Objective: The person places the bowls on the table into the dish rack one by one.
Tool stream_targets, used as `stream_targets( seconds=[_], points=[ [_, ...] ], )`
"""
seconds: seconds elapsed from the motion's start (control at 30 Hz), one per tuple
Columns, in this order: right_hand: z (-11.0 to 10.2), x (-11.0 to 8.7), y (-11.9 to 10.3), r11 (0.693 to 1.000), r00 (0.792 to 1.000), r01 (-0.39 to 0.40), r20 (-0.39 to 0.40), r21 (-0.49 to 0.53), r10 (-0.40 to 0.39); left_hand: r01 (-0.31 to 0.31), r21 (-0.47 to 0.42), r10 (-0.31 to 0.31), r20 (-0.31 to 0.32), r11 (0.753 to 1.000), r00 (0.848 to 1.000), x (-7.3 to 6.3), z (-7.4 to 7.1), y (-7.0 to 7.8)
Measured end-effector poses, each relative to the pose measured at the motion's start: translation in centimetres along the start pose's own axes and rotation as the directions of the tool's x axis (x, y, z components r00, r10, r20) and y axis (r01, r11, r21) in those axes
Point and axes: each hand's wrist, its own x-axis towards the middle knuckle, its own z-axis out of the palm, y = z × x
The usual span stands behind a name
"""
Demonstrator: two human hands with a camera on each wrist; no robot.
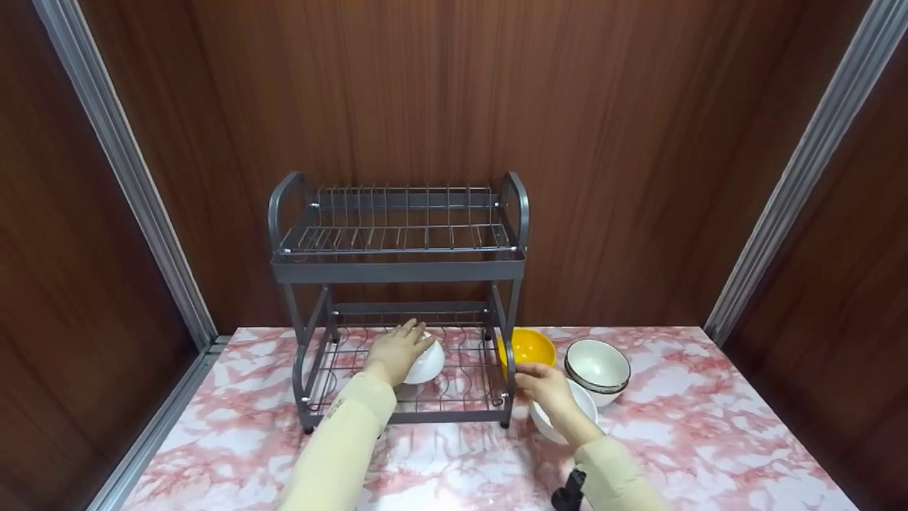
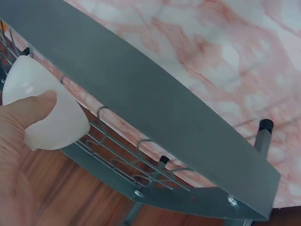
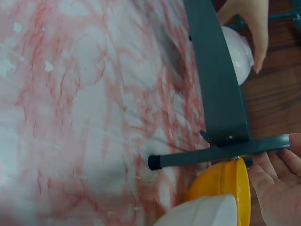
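A two-tier grey dish rack [image 1: 397, 271] stands on the table. My left hand [image 1: 399, 353] holds a small white bowl [image 1: 428, 363] at the lower tier; the bowl is tilted on its side. In the left wrist view the thumb lies across the white bowl [image 2: 63, 125], and the other fingers are hidden behind it. My right hand [image 1: 545, 389] grips the rack's right front upright, with thumb and fingers on either side of the grey bar [image 3: 268, 144] in the right wrist view.
Right of the rack sits a yellow bowl [image 1: 535, 348]. A white bowl [image 1: 586, 406] is partly covered by my right hand and wrist. Beside them are stacked dark-rimmed white bowls [image 1: 601, 363]. Wire dividers line the upper tier [image 1: 404, 228]. Wooden panels [image 1: 638, 177] enclose the marbled table [image 1: 709, 426].
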Motion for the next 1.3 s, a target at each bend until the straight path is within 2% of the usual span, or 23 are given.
stream_targets(
  seconds=[0.17,0.27,0.4,0.53,0.6,0.67,0.77,0.83,0.87,0.97,1.07,1.13,1.3],
  points=[
    [-1.7,-0.5,-0.7,0.995,0.998,-0.03,0.061,0.091,0.024,-0.019,-0.009,0.019,-0.032,1.0,0.999,-0.9,0.4,-0.6],
    [-2.6,-0.7,-0.8,0.997,0.997,-0.032,0.07,0.076,0.027,-0.031,-0.035,0.029,-0.057,0.999,0.998,-1.5,0.6,-0.9],
    [-3.5,-0.9,-0.4,0.999,1.0,0.015,0.0,-0.041,-0.015,-0.055,-0.062,0.049,-0.094,0.997,0.994,-2.3,0.9,-1.4],
    [-4.7,-1.1,0.5,0.973,0.991,0.07,-0.099,-0.22,-0.093,-0.061,-0.075,0.052,-0.113,0.995,0.992,-3.0,1.3,-2.1],
    [-5.5,-1.2,0.9,0.945,0.982,0.081,-0.14,-0.316,-0.131,-0.053,-0.08,0.042,-0.126,0.995,0.991,-3.3,1.5,-2.6],
    [-6.4,-1.4,1.2,0.899,0.973,0.076,-0.164,-0.431,-0.161,-0.036,-0.099,0.023,-0.132,0.994,0.991,-3.6,1.5,-3.1],
    [-7.6,-1.7,1.7,0.811,0.967,0.043,-0.179,-0.584,-0.181,-0.013,-0.12,-0.005,-0.148,0.993,0.989,-4.1,1.6,-4.0],
    [-8.2,-1.9,2.1,0.755,0.97,0.004,-0.179,-0.656,-0.161,0.014,-0.135,-0.034,-0.145,0.991,0.989,-4.6,1.6,-4.7],
    [-8.4,-2.0,2.3,0.736,0.974,-0.011,-0.175,-0.677,-0.147,0.025,-0.141,-0.045,-0.145,0.99,0.988,-4.9,1.7,-5.0],
    [-8.8,-2.2,2.8,0.708,0.983,-0.046,-0.158,-0.705,-0.094,0.057,-0.147,-0.08,-0.154,0.988,0.985,-5.9,2.0,-6.0],
    [-9.1,-2.4,3.3,0.701,0.989,-0.064,-0.139,-0.71,-0.051,0.075,-0.139,-0.099,-0.178,0.987,0.979,-6.8,2.3,-7.0],
    [-9.2,-2.4,3.6,0.711,0.991,-0.072,-0.132,-0.7,-0.03,0.087,-0.121,-0.11,-0.2,0.989,0.974,-7.2,2.5,-7.5],
    [-9.3,-2.7,4.4,0.774,0.989,-0.128,-0.141,-0.62,0.051,0.132,-0.083,-0.15,-0.271,0.988,0.951,-8.2,2.8,-8.2]
  ],
)
